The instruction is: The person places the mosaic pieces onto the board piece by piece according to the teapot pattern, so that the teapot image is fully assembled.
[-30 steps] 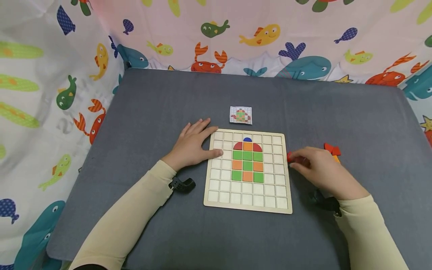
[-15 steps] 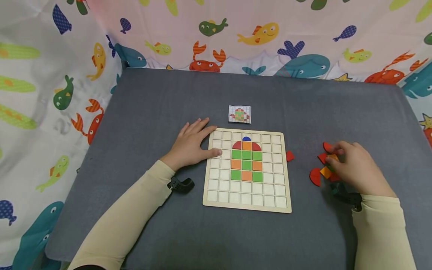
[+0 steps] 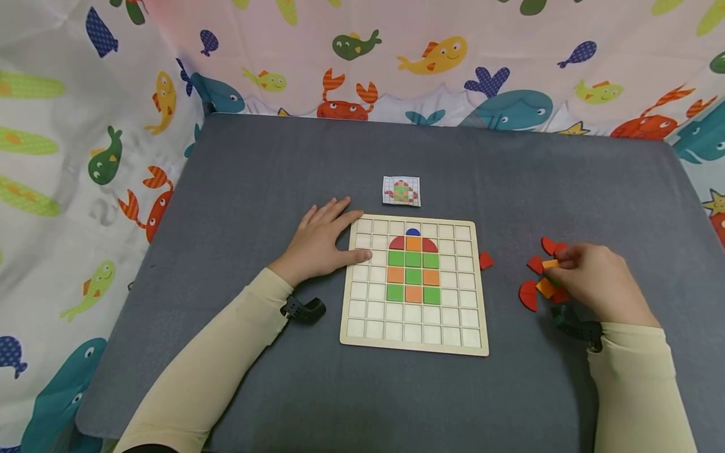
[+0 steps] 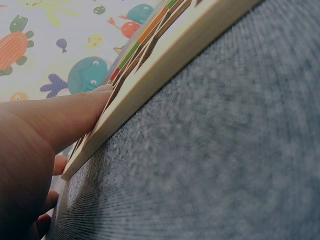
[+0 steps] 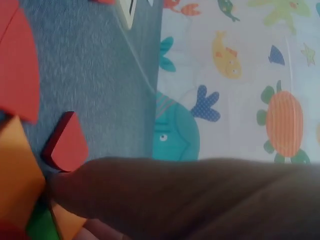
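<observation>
My left hand (image 3: 320,242) rests at the upper left corner of the wooden grid board (image 3: 385,329), its thumb lying over the board's left edge. Set in the board are green squares (image 3: 413,277), orange squares (image 3: 413,243), two red quarter-circles (image 3: 396,243) and a blue half-circle (image 3: 413,232). On the right, my right hand (image 3: 603,280) is at a small pile of pieces. An orange piece (image 3: 550,264) shows between its thumb and fingers; the right wrist view has the thumb pressed against an orange piece (image 5: 67,221), with fingertips behind it.
Around the right hand lie red pieces (image 3: 535,264), another orange piece (image 3: 545,288) and a red half-circle (image 3: 528,296). One red piece (image 3: 486,260) lies by the board's right edge. A small pattern card (image 3: 401,191) lies beyond the board on the grey table (image 3: 272,163).
From the board's right edge my right hand has moved right to the pile, leaving a red piece beside the board. There its fingers have shifted some pieces slightly. The left hand stays put.
</observation>
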A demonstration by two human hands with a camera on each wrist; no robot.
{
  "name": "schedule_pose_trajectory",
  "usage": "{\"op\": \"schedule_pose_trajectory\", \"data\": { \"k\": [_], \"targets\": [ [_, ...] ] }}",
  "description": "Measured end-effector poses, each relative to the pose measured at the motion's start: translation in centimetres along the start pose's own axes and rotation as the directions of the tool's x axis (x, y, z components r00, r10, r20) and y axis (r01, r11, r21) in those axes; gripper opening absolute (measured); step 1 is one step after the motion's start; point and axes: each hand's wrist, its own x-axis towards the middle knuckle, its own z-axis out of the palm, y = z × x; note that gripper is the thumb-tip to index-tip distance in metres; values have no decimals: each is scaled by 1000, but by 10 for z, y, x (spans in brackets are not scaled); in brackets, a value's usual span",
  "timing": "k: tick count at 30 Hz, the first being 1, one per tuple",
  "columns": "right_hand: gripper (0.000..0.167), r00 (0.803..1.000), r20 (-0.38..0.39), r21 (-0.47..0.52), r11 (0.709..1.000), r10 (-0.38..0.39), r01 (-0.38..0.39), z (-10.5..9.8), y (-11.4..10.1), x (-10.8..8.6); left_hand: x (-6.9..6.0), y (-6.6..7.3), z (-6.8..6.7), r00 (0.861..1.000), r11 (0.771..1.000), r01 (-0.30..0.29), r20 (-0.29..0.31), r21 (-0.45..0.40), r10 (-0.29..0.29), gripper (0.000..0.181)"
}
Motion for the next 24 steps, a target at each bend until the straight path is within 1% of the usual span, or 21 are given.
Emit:
{"op": "schedule_pose_trajectory", "data": {
  "k": [3, 5, 8, 11, 14, 18, 21, 24],
  "targets": [
    [43, 1000, -3, 9, 1000, 8, -8, 1, -4, -1, -1, 0, 0, 1000, 1000, 1, -1, -1, -1, 88],
    [41, 1000, -26, 8, 1000, 4, -4, 2, -6, -3, -1, 1, 0, 1000, 1000, 1, 0, -1, -1, 89],
    [36, 997, -71, 6, 1000, -15, 15, 2, -11, -7, 0, 0, 1, 1000, 1000, 0, 4, 1, 0, 89],
    [36, 995, -93, 37, 998, -38, 42, 3, -20, -11, 0, 1, 0, 1000, 1000, 1, 3, 0, -1, 89],
    [34, 992, -92, 84, 992, -87, 95, 5, -34, -16, -1, 1, -1, 1000, 1000, 3, 0, -1, -3, 89],
    [24, 977, -94, 128, 970, -193, 205, 12, -53, -21, -1, 3, -3, 1000, 1000, 1, 1, 0, -1, 89],
    [20, 965, -70, 161, 951, -254, 263, 20, -68, -25, -1, 3, -3, 1000, 1000, 1, 3, -2, -1, 89],
    [15, 951, -19, 207, 929, -308, 306, 31, -82, -29, -1, 3, -3, 1000, 1000, 3, 4, -4, -3, 88]
  ]
}}
